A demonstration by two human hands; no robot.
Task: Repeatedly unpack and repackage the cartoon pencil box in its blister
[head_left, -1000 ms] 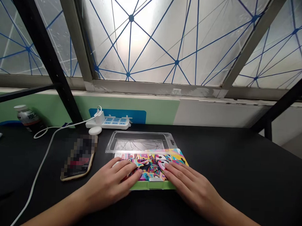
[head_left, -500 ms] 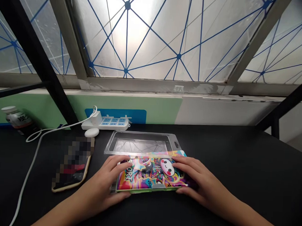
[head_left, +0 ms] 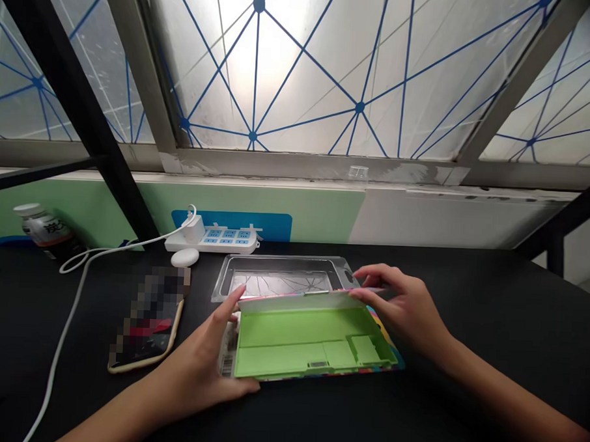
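A pencil case (head_left: pixel 289 361) lies on the black table in front of me, its lid (head_left: pixel 304 302) raised and leaning back. Its bright green inside shows a long compartment and a small raised square at the right, with nothing loose in it. My left hand (head_left: pixel 201 354) grips the case's left end, thumb along the front edge and fingers at the back. With finger and thumb, my right hand (head_left: pixel 403 307) pinches the lid's right end. Under the case, a printed sheet with a barcode (head_left: pixel 228 358) sticks out on the left.
Behind the case lies a clear plastic packaging shell (head_left: pixel 339 268). A phone (head_left: pixel 172 336) and a white cable (head_left: pixel 59 341) are at the left. Farther back stand a power strip (head_left: pixel 230 247), a round white object (head_left: pixel 184 258) and a bottle (head_left: pixel 43 229).
The pencil case has been opened: its patterned lid has swung up and back, baring the green inside. My right hand has moved up and back with the lid; my left stays at the left end.
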